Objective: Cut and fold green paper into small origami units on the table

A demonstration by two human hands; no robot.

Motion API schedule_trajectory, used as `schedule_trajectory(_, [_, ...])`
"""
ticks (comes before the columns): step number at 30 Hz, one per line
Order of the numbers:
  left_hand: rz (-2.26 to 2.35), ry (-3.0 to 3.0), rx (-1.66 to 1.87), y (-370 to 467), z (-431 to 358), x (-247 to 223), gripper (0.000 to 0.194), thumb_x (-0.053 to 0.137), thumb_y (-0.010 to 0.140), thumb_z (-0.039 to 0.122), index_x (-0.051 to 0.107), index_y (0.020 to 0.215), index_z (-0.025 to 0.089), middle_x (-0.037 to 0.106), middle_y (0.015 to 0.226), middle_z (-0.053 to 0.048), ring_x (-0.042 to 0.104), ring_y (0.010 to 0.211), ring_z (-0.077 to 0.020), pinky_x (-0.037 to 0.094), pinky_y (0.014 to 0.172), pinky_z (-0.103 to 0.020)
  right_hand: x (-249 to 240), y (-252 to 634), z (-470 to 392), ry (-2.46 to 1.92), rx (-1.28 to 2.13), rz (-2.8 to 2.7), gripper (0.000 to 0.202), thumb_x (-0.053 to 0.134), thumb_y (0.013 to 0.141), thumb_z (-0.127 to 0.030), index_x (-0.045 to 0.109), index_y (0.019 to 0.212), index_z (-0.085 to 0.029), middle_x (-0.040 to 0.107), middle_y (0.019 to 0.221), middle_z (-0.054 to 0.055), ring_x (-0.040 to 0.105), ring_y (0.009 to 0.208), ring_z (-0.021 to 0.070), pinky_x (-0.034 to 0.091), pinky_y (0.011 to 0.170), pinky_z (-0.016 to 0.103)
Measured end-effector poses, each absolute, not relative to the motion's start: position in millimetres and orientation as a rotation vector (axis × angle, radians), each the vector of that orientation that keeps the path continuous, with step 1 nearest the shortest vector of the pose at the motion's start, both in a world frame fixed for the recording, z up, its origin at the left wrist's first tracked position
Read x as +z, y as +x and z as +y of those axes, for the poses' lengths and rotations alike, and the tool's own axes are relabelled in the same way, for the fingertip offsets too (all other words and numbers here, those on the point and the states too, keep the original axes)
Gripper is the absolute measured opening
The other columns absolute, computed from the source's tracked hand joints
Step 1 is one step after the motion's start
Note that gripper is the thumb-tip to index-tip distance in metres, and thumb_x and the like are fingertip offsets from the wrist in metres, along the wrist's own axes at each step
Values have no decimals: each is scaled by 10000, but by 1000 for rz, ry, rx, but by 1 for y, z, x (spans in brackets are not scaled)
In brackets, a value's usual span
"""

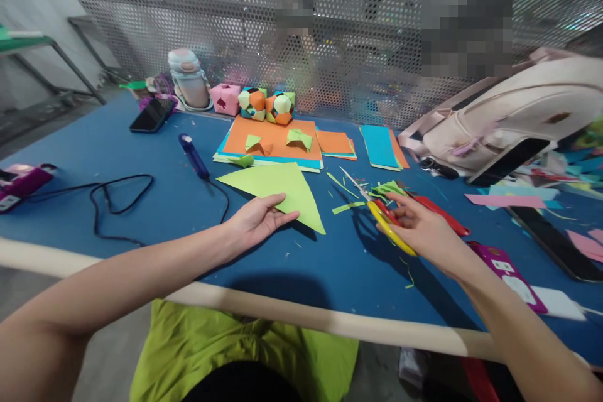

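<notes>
My left hand (264, 220) holds a light green paper triangle (287, 190) between thumb and fingers, just above the blue table (264, 267). In my right hand (417, 220) are scissors (389, 226) with yellow and red handles, their blades pointing up and left. Thin green paper scraps (347, 207) lie under and around the blades. Behind the triangle, small folded green pieces (299, 138) rest on a stack of orange paper (277, 132) with blue and green sheets beneath.
Folded paper cubes (253, 103) and a bottle (190, 80) stand at the back. A blue corded tool (193, 156) lies left, a backpack (513, 113) at the right. Phones (556, 242), a purple power strip (506, 273) and blue sheets (377, 146) are also on the table.
</notes>
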State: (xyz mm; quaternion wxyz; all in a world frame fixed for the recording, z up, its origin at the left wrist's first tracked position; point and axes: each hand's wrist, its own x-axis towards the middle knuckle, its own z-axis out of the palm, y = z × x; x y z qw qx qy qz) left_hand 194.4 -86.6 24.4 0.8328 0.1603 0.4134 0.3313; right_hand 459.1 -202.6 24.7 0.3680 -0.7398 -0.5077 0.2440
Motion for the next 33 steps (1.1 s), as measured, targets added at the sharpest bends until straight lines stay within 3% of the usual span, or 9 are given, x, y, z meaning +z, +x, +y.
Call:
schedule_trajectory(2, [870, 330, 724, 198, -87, 28, 134, 486, 835, -2, 533, 747, 87, 594, 657, -34, 632, 536, -112, 618, 615, -290, 29, 446, -220, -1695, 1084, -986, 717, 752, 608, -458, 483, 1244, -265, 554, 826, 16, 482, 564, 117, 383, 457, 253])
schedule_trajectory(5, [852, 314, 754, 204, -89, 33, 145, 482, 835, -8, 529, 744, 95, 569, 633, -10, 603, 503, -90, 619, 623, -296, 27, 425, -246, -1412, 1416, -754, 636, 791, 579, -494, 537, 1115, -265, 512, 773, -8, 378, 509, 65, 315, 432, 216])
schedule_trajectory(11, [797, 264, 808, 210, -91, 40, 143, 473, 846, 8, 516, 746, 100, 559, 625, -3, 589, 489, -80, 619, 628, -290, 14, 398, -273, -1224, 1567, -627, 466, 745, 660, -505, 500, 985, -277, 515, 759, -10, 390, 508, 56, 329, 430, 189])
schedule_trajectory(20, [749, 272, 852, 212, -91, 43, 121, 451, 866, 26, 542, 812, 84, 634, 734, -55, 641, 568, -103, 615, 609, -273, 30, 395, -272, -1440, 1542, -993, 485, 621, 760, -569, 422, 1070, -254, 546, 892, 27, 422, 470, 39, 335, 429, 206])
schedule_trajectory(23, [730, 272, 851, 213, -91, 44, 112, 451, 869, 34, 548, 838, 81, 643, 756, -64, 646, 586, -109, 615, 608, -272, 34, 395, -268, -1526, 1477, -1117, 500, 589, 769, -594, 421, 1074, -234, 542, 893, 34, 409, 478, 43, 326, 426, 209])
schedule_trajectory(26, [730, 251, 853, 213, -90, 42, 93, 468, 859, 30, 540, 830, 82, 634, 746, -56, 642, 587, -111, 618, 626, -288, 34, 400, -264, -1631, 1282, -1214, 547, 587, 734, -635, 431, 1073, -234, 556, 849, 36, 489, 547, 100, 390, 463, 235])
schedule_trajectory(29, [757, 237, 852, 212, -90, 37, 97, 475, 850, 26, 527, 799, 91, 611, 711, -43, 628, 573, -107, 618, 643, -298, 27, 416, -255, -1875, 932, -1353, 523, 595, 731, -610, 457, 1081, -247, 598, 843, 48, 593, 726, 189, 478, 628, 304])
schedule_trajectory(33, [759, 246, 801, 211, -96, 27, 146, 468, 825, -2, 508, 739, 109, 569, 666, -21, 604, 558, -94, 616, 678, -314, 8, 448, -233, -2251, 319, -1608, 527, 610, 724, -541, 502, 1121, -211, 636, 975, 115, 627, 871, 292, 491, 723, 391])
